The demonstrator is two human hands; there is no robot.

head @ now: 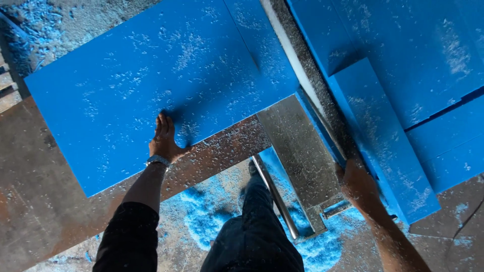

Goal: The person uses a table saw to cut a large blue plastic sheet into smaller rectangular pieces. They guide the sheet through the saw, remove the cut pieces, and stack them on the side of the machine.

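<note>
Left hand (164, 141) is pressing flat, fingers spread, on the big blue foam sheet (151, 85) near the saw table's (30, 201) front edge; right hand (359, 185) is clasping the narrow blue strip (383, 136) beside the metal guide (302, 156). Feeding looks underway; next needs steady, even pushing.

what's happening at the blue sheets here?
A person stands at a metal work table dusted with blue shavings. The left hand lies flat on the near edge of a large blue sheet. The right hand grips the near end of a narrower blue strip, which lies beside a slot in the table. More blue sheets lie to the right. Blue shavings cover the floor by the person's leg.
</note>
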